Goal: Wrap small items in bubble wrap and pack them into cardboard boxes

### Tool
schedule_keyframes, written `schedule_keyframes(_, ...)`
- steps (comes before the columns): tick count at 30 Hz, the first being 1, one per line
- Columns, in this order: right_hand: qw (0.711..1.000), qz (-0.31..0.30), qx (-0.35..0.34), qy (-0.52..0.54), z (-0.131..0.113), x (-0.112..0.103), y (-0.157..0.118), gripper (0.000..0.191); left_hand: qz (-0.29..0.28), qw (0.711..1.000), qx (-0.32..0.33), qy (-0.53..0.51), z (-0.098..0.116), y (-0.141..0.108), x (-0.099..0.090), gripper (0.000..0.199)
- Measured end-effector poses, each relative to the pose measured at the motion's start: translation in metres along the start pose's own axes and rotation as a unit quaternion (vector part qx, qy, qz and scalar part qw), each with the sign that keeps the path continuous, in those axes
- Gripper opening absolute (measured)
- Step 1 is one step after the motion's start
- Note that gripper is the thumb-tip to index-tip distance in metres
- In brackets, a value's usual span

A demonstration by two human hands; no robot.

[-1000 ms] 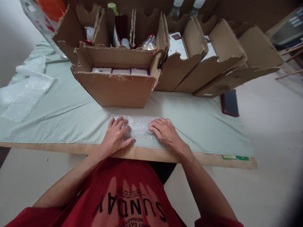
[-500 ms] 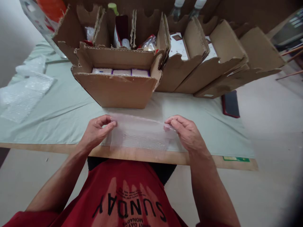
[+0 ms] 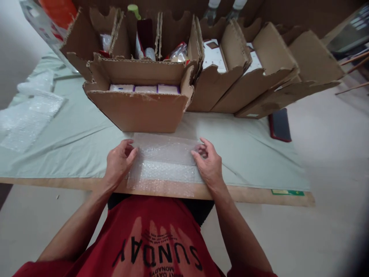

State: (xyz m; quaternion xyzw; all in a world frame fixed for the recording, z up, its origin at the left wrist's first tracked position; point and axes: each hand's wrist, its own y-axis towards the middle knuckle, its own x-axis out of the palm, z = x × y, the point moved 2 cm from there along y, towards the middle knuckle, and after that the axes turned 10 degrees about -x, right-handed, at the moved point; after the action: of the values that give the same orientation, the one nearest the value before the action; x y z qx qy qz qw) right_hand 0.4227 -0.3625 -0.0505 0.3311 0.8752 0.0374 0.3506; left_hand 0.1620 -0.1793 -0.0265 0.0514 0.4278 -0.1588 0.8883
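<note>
A clear bubble wrap sheet point(image 3: 165, 159) lies at the table's front edge, its near end hanging over the wooden rim. Part of it looks doubled, with a smoother upper layer and a more bubbly strip below. At its left edge my left hand point(image 3: 120, 159) has thumb and fingers curled round the plastic. My right hand point(image 3: 210, 161) pinches the right edge, the thumb on the near side and the fingertips partly behind the film. Just beyond the sheet stands a cardboard box point(image 3: 138, 113) holding several white packs with purple edges point(image 3: 145, 89).
More bubble wrap point(image 3: 31, 111) lies crumpled at the left on the green cloth point(image 3: 92, 154). Several tall cardboard bins point(image 3: 211, 90) with small goods form a row at the back. To the right lies a dark phone-like object point(image 3: 280, 125). A green card point(image 3: 287, 192) sits at the front edge.
My right hand has moved left, toward my left hand. The bubble wrap has come down flatter onto the table and shows more of its bubbly surface.
</note>
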Motion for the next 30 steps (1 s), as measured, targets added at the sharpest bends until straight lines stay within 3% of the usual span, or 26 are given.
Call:
schedule_keyframes(3,0.993,0.04,-0.066,-0.094,-0.006,-0.01,-0.006,0.05,0.11,0.989,0.098,0.015,0.001,-0.014,-0.006,0.039)
schedule_keyframes(5,0.985,0.03,-0.111,-0.132,-0.02,-0.012,-0.014,0.05,0.12,0.976,0.183,0.02,0.007,-0.028,-0.005,0.034)
schedule_keyframes(7,0.975,-0.021,-0.164,-0.15,-0.042,-0.002,-0.021,0.053,0.069,0.96,0.269,0.025,0.016,-0.039,0.003,0.038)
schedule_keyframes(10,0.949,-0.159,-0.224,-0.155,-0.069,0.034,-0.026,0.058,-0.046,0.932,0.354,0.071,0.026,-0.044,0.026,0.048)
schedule_keyframes(13,0.926,-0.257,-0.225,-0.163,-0.071,0.069,-0.027,0.058,-0.116,0.92,0.338,0.16,0.021,-0.036,0.047,0.051)
schedule_keyframes(15,0.922,-0.266,-0.21,-0.187,-0.058,0.074,-0.028,0.06,-0.121,0.924,0.304,0.198,0.013,-0.029,0.054,0.056)
schedule_keyframes(17,0.925,-0.243,-0.189,-0.223,-0.037,0.062,-0.03,0.066,-0.109,0.93,0.281,0.21,0.005,-0.026,0.054,0.061)
schedule_keyframes(20,0.93,-0.193,-0.148,-0.276,-0.006,0.027,-0.035,0.07,-0.097,0.936,0.267,0.207,0.0,-0.027,0.05,0.062)
schedule_keyframes(22,0.93,-0.165,-0.125,-0.305,0.002,0.008,-0.038,0.068,-0.096,0.939,0.262,0.199,0.003,-0.031,0.048,0.063)
schedule_keyframes(24,0.929,-0.145,-0.123,-0.316,-0.003,0.002,-0.038,0.067,-0.091,0.939,0.273,0.187,0.013,-0.036,0.046,0.063)
schedule_keyframes(26,0.93,-0.15,-0.148,-0.3,-0.02,0.014,-0.039,0.065,-0.091,0.93,0.309,0.174,0.026,-0.042,0.048,0.065)
schedule_keyframes(30,0.914,-0.246,-0.225,-0.232,-0.049,0.054,-0.039,0.061,-0.122,0.909,0.354,0.185,0.032,-0.045,0.057,0.072)
